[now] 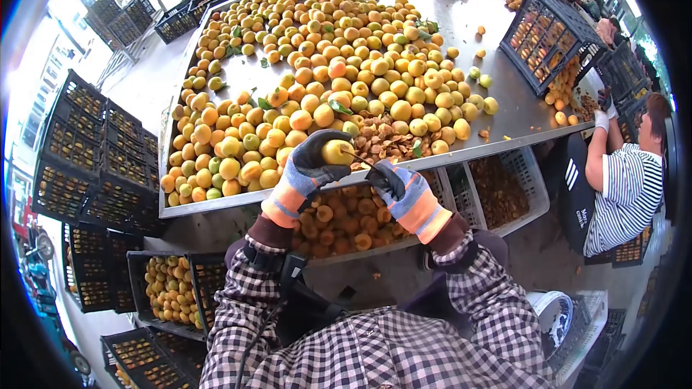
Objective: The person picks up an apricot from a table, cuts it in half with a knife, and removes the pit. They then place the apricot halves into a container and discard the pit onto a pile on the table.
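My left hand [306,173], in a black, grey and orange work glove, is closed around a yellow apricot [338,151] just above the near edge of the metal table [504,104]. My right hand [404,191], gloved the same way, grips a thin knife [358,158] whose blade touches the held apricot. A large heap of yellow and orange apricots [324,72] covers the table beyond my hands. A small pile of brown pits [382,140] lies right behind the held fruit.
A white crate of halved apricots [346,220] and another crate [497,187] sit under the table edge. Black crates [94,173] stack at left; a tilted one [544,36] rests on the table. A person in a striped shirt [623,194] sits right.
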Motion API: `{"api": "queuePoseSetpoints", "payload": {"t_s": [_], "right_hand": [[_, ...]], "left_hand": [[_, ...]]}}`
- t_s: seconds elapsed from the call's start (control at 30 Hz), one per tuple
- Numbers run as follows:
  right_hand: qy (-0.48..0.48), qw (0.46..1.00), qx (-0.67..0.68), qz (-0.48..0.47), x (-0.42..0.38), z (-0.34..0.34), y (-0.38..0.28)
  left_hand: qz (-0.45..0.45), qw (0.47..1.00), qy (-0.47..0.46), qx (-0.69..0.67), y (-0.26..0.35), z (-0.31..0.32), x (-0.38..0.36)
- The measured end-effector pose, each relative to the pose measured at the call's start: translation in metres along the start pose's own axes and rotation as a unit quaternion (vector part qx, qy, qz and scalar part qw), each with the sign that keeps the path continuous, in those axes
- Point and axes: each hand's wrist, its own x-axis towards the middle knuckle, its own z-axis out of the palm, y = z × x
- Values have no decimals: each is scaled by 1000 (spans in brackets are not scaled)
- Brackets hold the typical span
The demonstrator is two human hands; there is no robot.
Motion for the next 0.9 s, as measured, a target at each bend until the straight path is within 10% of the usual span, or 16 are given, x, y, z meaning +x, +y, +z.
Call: {"api": "queuePoseSetpoints", "payload": {"t_s": [0.2, 0.27, 0.43, 0.63, 0.9], "right_hand": [[-7, 1000, 6, -18, -7, 28, 32], [-9, 1000, 21, -12, -6, 34, 28], [-22, 999, 11, 26, -3, 25, 9], [-46, 996, 75, 6, -2, 23, 12], [8, 992, 122, 1, 0, 42, 2]], "left_hand": [[125, 984, 6, 127, -8, 3, -1], [-2, 997, 32, -75, -6, 14, -9], [-49, 994, 18, -99, 5, 22, -15], [9, 977, -47, 209, 4, -6, -10], [-81, 951, 83, -287, -14, 45, -24]]}}
